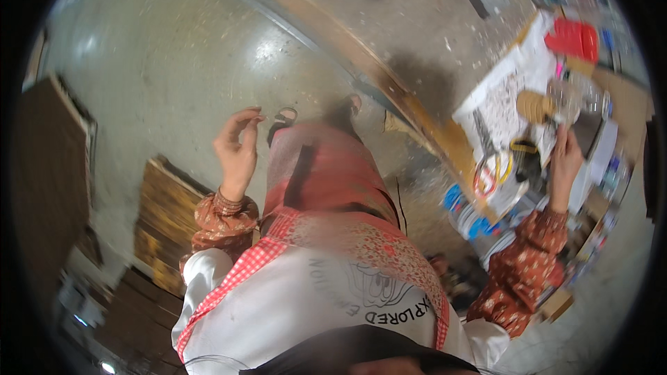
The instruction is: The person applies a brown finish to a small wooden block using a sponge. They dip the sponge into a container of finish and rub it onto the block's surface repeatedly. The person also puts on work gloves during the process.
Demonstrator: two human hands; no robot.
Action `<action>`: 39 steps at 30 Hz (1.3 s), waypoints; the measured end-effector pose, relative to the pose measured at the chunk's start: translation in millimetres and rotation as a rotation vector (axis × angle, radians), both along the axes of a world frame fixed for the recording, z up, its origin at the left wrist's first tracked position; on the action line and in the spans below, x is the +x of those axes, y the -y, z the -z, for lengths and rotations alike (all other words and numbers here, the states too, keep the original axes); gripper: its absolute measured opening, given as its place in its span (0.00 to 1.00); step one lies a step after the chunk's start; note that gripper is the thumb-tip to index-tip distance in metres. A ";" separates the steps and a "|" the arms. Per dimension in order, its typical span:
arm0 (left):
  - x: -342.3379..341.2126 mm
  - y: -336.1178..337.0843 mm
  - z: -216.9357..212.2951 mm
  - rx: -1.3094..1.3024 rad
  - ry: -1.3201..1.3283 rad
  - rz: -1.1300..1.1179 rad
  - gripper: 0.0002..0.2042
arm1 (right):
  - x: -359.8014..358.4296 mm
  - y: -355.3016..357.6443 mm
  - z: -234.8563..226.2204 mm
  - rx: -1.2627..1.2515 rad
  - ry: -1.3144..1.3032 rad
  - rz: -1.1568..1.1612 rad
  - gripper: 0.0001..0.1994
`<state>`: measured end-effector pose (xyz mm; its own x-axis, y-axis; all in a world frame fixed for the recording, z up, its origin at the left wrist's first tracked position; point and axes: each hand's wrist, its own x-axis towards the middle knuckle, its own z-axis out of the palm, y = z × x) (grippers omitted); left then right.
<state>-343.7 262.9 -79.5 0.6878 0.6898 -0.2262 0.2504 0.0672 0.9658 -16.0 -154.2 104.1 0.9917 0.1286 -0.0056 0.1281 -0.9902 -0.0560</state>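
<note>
My left hand point(237, 154) hangs in the air to the left of my apron point(323, 163). Its fingers are loosely bent, with a gap between thumb and forefinger, and nothing shows in it. On the right, my right hand point(566, 162) reaches over a cluttered worktop, its fingers drawn together. Whatever they pinch, if anything, is too blurred to make out. Just beyond the fingertips lie a tan ribbed object point(533, 107) and a clear plastic bottle point(564, 101). Black-handled scissors point(526, 153) and a roll of yellow tape point(501, 167) are nearest to its left.
Paint-spotted white paper point(501, 107) covers part of the worktop, with a red plastic container point(573, 38) at its far end. A wooden edge point(399, 97) runs diagonally ahead of me. Brown wooden boards point(167, 226) stand at left.
</note>
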 end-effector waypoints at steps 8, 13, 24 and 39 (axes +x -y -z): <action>-62.6 -90.8 4.3 0.095 -0.296 0.252 0.07 | -187.1 -12.8 29.1 0.229 0.412 0.044 0.07; -39.0 -75.3 5.8 0.222 -0.370 0.956 0.10 | -426.7 -6.7 124.3 0.291 0.052 0.627 0.09; 83.6 28.4 -49.6 0.953 -0.005 1.693 0.13 | -859.6 -264.3 268.7 0.998 -0.581 2.039 0.12; 0.8 198.3 -72.5 1.101 0.099 2.428 0.18 | -838.0 -248.0 340.4 1.784 0.160 2.163 0.11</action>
<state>-342.9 64.6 -6.9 0.0399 -0.8893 -0.4556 -0.8181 -0.2909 0.4961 -854.0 93.8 -236.3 -0.1296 -0.4399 -0.8886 -0.1457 0.8949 -0.4218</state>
